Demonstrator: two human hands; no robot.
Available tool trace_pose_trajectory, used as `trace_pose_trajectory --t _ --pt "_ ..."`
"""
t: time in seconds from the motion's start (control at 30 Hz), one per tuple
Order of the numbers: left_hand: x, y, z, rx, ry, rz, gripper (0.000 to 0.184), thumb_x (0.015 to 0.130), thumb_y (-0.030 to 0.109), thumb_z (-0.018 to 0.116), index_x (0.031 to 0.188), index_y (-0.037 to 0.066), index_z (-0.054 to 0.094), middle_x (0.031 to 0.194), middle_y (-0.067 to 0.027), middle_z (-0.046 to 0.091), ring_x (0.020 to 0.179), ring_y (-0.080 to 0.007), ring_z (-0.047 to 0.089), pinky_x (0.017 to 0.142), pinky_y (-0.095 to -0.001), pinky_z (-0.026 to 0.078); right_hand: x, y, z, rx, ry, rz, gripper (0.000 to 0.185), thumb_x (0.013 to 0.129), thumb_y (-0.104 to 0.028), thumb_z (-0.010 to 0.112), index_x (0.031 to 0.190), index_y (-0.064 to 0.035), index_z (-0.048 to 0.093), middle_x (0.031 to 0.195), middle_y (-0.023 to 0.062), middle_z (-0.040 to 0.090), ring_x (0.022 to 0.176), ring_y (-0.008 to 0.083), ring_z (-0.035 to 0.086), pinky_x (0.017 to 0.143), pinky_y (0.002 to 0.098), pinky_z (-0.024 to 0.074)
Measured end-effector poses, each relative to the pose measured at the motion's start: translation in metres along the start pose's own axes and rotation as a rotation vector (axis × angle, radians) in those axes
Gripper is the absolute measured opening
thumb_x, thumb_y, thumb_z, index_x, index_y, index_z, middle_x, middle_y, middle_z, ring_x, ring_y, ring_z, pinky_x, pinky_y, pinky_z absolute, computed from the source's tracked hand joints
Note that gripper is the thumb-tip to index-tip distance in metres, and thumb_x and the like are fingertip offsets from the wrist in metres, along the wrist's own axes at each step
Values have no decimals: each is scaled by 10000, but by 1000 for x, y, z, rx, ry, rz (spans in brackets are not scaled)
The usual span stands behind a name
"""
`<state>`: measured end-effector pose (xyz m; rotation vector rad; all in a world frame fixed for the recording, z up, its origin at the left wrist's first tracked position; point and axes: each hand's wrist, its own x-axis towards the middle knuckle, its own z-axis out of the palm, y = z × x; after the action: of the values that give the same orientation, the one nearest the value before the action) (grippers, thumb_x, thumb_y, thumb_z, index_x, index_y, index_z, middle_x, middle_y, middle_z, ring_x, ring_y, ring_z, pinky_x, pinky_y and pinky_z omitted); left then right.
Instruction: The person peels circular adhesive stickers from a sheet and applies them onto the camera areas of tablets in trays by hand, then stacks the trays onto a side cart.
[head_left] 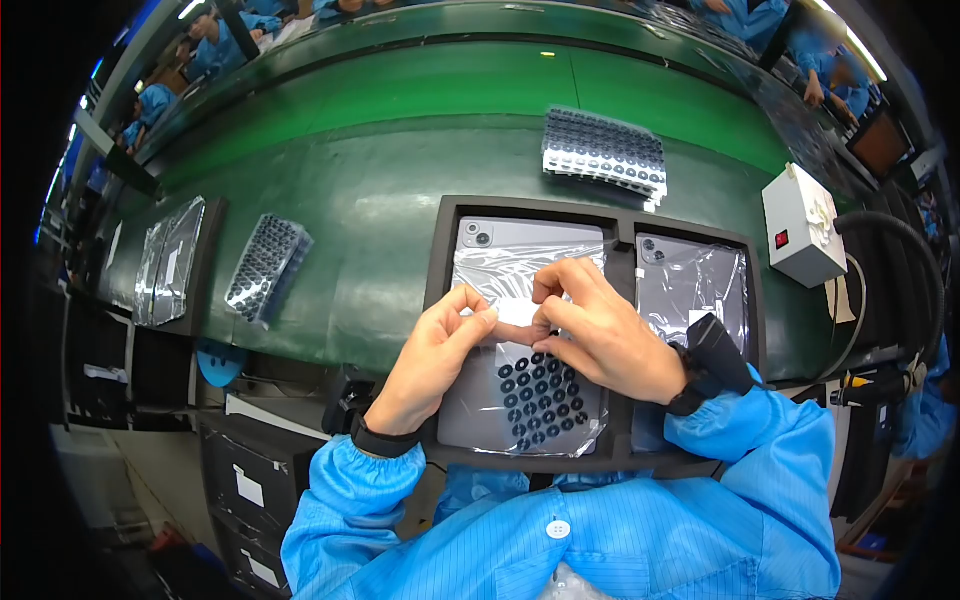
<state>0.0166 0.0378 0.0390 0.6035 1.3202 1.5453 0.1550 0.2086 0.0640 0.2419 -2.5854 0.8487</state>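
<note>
A grey tablet [465,408] under clear film lies in a black foam tray [436,262]. Over its lower half is a clear sheet of black ring stickers [545,395]. My left hand [428,352] is closed at the sheet's upper edge, thumb against index finger, with another finger stretched toward the right hand. From the other side my right hand [610,335] pinches close to the same edge; whatever small piece sits between its fingertips is hidden. Part of a white label [516,312] shows between the hands. Another film-covered tablet [690,285] occupies the tray's right compartment.
Stacked ring-sticker sheets [604,152] lie behind the tray, and more sheets [268,268] lie left. A white box with a red switch [803,225] and a dark hose [895,225] stand right. Another tray [208,250] holds film-wrapped items. People in blue work across the green bench [370,235].
</note>
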Motion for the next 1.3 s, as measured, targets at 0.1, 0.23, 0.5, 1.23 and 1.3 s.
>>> trace_pose_trajectory --t 0.1,0.23,0.5,1.23,1.3 --pt "-1 5 -2 99 9 72 103 977 131 516 931 50 473 1075 -187 695 960 -136 628 874 -288 459 10 3 -14 167 -135 16 234 744 -62 727 878 -29 538 1072 145 479 1032 324 477 901 394 410" --pt "-1 3 -4 620 187 269 93 928 61 547 890 17 474 1202 -215 642 1038 -213 625 902 -319 450 50 41 -20 88 29 35 152 812 -91 673 857 -22 546 1055 147 479 1041 313 475 929 387 401" --pt "3 -10 -8 1171 183 645 133 802 1 630 876 -9 520 1412 -247 444 1329 -410 398 1044 -444 344 91 97 47 2 11 117 115 823 -115 627 842 -8 591 1078 135 506 1020 305 463 915 383 406" --pt "4 -12 -8 1253 226 608 102 816 45 622 857 19 532 1350 -228 500 1371 -414 337 1096 -537 253 86 83 52 -248 105 28 82 754 -51 649 832 -48 623 1081 89 545 1026 269 494 850 380 418" --pt "4 -13 -9 1251 220 606 100 816 43 620 855 19 532 1357 -228 495 1376 -416 327 1098 -538 246 81 79 49 -276 102 -17 128 762 -35 626 887 -43 653 1125 89 554 1056 272 506 848 374 418"
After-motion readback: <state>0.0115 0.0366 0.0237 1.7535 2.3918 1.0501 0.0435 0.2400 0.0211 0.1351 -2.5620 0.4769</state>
